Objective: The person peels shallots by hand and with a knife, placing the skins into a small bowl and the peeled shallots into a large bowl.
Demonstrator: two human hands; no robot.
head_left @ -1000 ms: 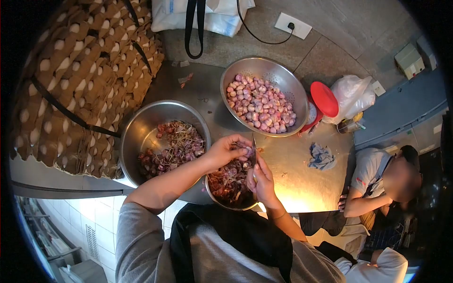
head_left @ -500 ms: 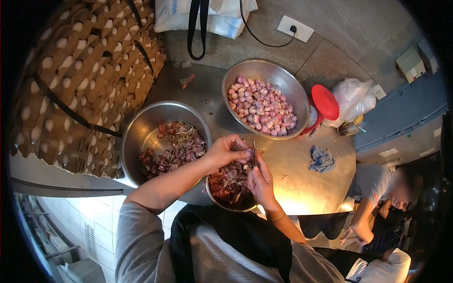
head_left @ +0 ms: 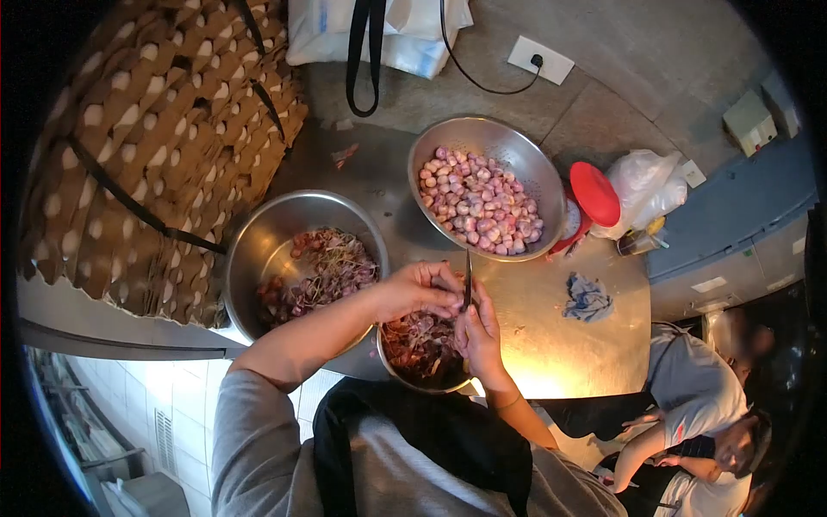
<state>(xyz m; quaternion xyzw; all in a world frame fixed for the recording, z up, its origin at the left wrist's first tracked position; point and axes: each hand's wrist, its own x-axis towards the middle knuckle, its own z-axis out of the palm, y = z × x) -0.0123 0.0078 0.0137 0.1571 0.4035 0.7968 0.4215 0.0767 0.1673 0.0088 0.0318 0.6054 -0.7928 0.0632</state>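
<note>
Centrally: one left hand (head_left: 422,289), fingers curled just beside the blade, whether holding anything I cannot tell. One right hand (head_left: 480,334), fingers wrapped round a knife (head_left: 468,280). Beneath them sits one small bowl (head_left: 391,370) of dark peelings (head_left: 419,349). Beyond, one colander (head_left: 541,172) contains pink shallots (head_left: 482,205); leftward, one large bowl (head_left: 263,237) contains darker, stringy ones.
</note>
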